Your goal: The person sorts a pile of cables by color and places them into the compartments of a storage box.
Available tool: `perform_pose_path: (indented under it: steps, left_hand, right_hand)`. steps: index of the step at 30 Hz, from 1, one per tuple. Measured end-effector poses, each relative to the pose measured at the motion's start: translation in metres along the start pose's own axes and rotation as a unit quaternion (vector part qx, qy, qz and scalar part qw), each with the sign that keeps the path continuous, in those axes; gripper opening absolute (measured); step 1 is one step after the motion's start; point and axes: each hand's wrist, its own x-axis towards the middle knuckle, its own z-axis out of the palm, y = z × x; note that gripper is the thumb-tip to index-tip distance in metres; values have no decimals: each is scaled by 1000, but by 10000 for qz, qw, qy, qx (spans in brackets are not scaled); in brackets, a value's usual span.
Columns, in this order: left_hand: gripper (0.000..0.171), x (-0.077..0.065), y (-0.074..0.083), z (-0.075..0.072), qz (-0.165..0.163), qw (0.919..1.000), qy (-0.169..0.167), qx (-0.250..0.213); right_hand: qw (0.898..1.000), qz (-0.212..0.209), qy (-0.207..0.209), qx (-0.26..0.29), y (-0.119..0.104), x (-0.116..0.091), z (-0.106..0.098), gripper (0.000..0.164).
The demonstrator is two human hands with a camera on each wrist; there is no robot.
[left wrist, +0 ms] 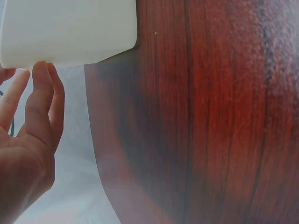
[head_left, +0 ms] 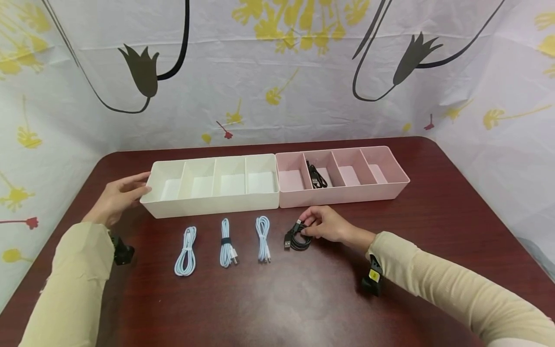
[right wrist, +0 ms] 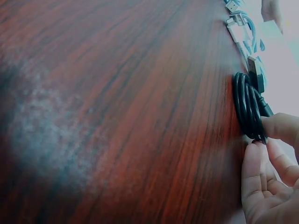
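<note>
My right hand (head_left: 326,223) pinches a coiled black USB cable (head_left: 299,239) between thumb and fingers, low over the table in front of the pink box (head_left: 338,196). In the right wrist view the cable's coil (right wrist: 247,105) stands on edge, its USB plug uppermost. My left hand (head_left: 119,196) touches the left end of the white box (head_left: 212,207) with fairly straight fingers; in the left wrist view the fingertips (left wrist: 41,70) meet its end wall. Another bundled black cable (head_left: 317,177) lies in the pink box's second compartment from the left.
Three light-blue cables lie in a row before the white box: a left one (head_left: 185,251), a middle one with a black strap (head_left: 226,243) and a right one (head_left: 262,239). Both boxes stand end to end on the dark red table (head_left: 243,308). A patterned cloth (head_left: 277,115) hangs behind.
</note>
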Motion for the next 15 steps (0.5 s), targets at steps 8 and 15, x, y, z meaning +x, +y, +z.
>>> perform_pose_path:
  steps: [8,15]
  left_hand:
    - [67,10,-15,-1,-14,10000,60,-2]
    - [74,26,-40,-2,83,9999,142,-13]
  right_hand:
    - [10000,11,-34,37,0,0,0,23]
    - [10000,45,19,-48,-1,-1,1,23]
